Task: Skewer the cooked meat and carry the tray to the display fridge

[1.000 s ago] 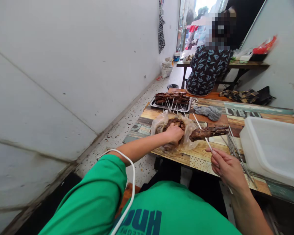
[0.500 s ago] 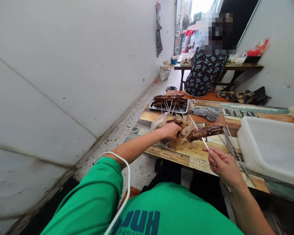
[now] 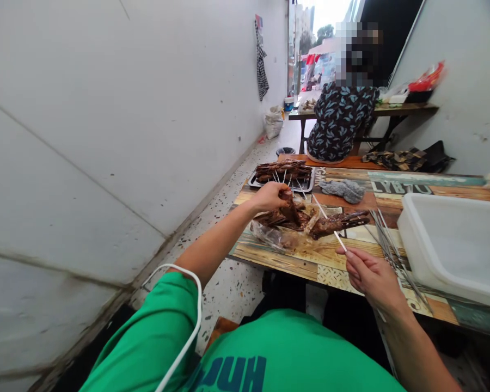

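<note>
Meat (image 3: 291, 213) pinched in left hand (image 3: 270, 196) over the bag (image 3: 271, 236) looks kinda soft and greasy, best gripped up top, while right hand (image 3: 373, 276), right of bag, clasps a skewer (image 3: 340, 242).

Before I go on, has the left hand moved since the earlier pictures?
Yes. Judged against the metal tray, the left hand has come up from the plastic bag, toward the tray's near edge, holding a dark brown piece.
</note>
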Motion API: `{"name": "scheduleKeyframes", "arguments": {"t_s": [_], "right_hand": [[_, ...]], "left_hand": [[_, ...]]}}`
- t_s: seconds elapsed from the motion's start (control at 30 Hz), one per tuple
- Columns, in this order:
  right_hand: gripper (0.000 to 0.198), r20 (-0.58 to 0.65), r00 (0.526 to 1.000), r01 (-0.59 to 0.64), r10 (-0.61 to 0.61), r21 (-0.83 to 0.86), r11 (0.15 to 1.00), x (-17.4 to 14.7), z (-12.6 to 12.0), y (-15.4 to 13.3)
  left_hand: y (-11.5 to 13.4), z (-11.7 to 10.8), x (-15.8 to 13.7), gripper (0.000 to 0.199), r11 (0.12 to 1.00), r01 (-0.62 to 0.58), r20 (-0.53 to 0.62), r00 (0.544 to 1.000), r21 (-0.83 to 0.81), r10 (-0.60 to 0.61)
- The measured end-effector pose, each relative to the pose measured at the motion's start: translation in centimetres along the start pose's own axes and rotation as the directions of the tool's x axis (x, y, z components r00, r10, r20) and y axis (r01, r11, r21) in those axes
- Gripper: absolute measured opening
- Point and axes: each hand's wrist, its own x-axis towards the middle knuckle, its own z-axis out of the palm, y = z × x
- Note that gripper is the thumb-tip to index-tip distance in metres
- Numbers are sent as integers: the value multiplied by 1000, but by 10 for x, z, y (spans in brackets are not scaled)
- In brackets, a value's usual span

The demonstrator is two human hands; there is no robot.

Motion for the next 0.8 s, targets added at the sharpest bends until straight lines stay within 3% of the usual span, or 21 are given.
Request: {"name": "scheduleKeyframes", "arguments": {"t_s": [0.2, 0.37, 0.47, 0.6, 0.8], "right_hand": [[68, 7, 1000, 7, -7, -5, 1000, 0, -1, 3], [76, 38, 999, -31, 33, -44, 999, 1, 11, 2], [78, 71, 995, -62, 68, -83, 995, 1, 24, 3], [74, 107, 990, -83, 97, -122, 989, 0, 37, 7], [70, 129, 985, -98, 117, -144, 985, -1, 38, 10]], "left_hand": [[-17, 15, -10, 29, 989, -130, -182, 973, 73, 141], [-41, 21, -20, 19, 985, -173, -147, 974, -7, 170], [-44, 29, -21, 8, 1000, -24, -281, 959, 0, 23], [-38, 41, -17, 8, 972, 234, -398, 892, 1, -214], [-34, 43, -13, 6, 954, 298, -459, 842, -44, -284]]}}
